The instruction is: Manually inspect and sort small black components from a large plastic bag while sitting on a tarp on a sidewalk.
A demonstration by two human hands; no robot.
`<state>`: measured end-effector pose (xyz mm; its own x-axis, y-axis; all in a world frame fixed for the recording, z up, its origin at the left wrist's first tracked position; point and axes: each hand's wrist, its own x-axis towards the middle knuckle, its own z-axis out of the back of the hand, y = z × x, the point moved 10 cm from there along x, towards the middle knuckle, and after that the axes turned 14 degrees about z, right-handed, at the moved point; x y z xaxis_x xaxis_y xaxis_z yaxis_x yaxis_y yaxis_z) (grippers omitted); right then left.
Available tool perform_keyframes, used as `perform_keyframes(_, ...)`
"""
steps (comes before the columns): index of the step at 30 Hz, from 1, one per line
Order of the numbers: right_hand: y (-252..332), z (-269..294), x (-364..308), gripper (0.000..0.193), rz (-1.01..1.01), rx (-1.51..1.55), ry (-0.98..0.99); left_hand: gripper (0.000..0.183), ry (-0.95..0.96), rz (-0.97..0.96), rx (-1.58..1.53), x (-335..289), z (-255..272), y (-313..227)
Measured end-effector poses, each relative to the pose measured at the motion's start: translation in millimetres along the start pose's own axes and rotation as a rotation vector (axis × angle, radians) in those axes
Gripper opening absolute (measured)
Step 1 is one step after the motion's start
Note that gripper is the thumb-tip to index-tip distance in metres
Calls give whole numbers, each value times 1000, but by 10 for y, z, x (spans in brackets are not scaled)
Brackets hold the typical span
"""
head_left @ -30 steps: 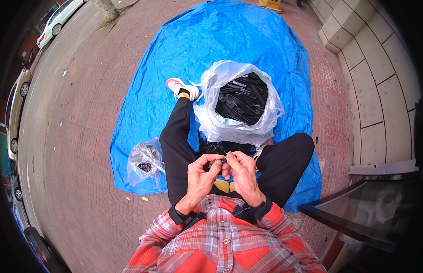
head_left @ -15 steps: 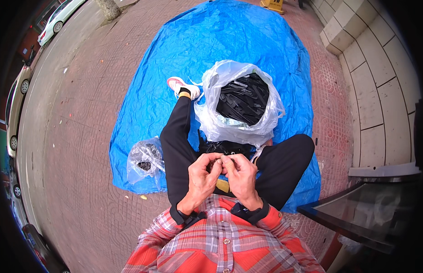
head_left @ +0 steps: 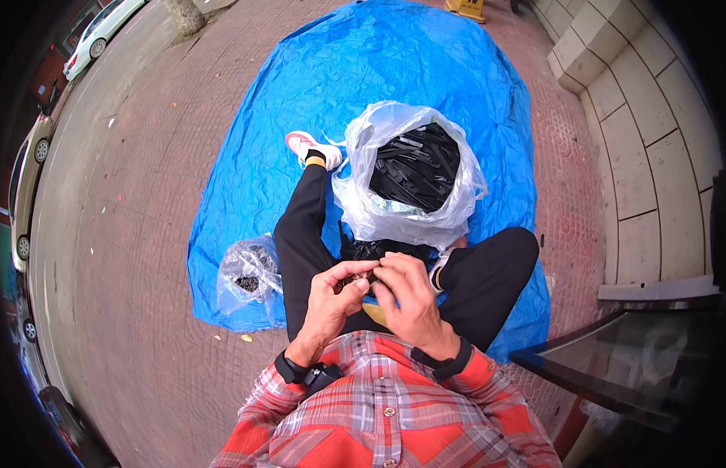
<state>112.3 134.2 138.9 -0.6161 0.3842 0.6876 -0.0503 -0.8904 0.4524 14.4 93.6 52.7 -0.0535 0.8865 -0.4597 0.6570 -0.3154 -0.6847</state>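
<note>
My left hand is closed in a pinch above my lap, thumb and forefinger together. My right hand meets it at the fingertips, its fingers bent over a small dark bit that the fingers mostly hide. Just beyond them, between my legs, lie black pieces. A large white plastic bag stands past these, its mouth wide, full of long, thin black pieces. Beside my left leg sits a small clear bag with small dark parts inside. Something yellow shows below my hands.
A blue tarp lies under me on the red paving. On the right rise a tiled wall and a dark-framed glass panel. Parked cars line the road at left. A yellow floor sign stands at the far end.
My right hand has turned, its fingers now reaching over the left fingertips and its thumb drawn back. The left hand has shifted slightly left. The bags have stayed put.
</note>
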Motion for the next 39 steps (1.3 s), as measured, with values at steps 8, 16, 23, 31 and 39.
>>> perform_keyframes(8, -199, -80, -33, 32, -167, 225, 68, 22, -27, 18, 68, 5, -13, -21)
perform_keyframes(16, -291, -88, -36, 27, -334, 421, 67, 12, -156, 46, 204, 13, 43, 3)
perform_keyframes(23, -556, -405, -409, 26, -676, 696, 193, 18, -274, -157, 705, -17, -58, -132)
perform_keyframes(31, -396, -399, -241, 21, -728, 1060, 145, 21, -23, -47, 377, 75, 39, -38)
perform_keyframes(39, -459, -512, -390, 24, -830, 1221, 10, 18, -58, -105, 321, 88, 8, 32)
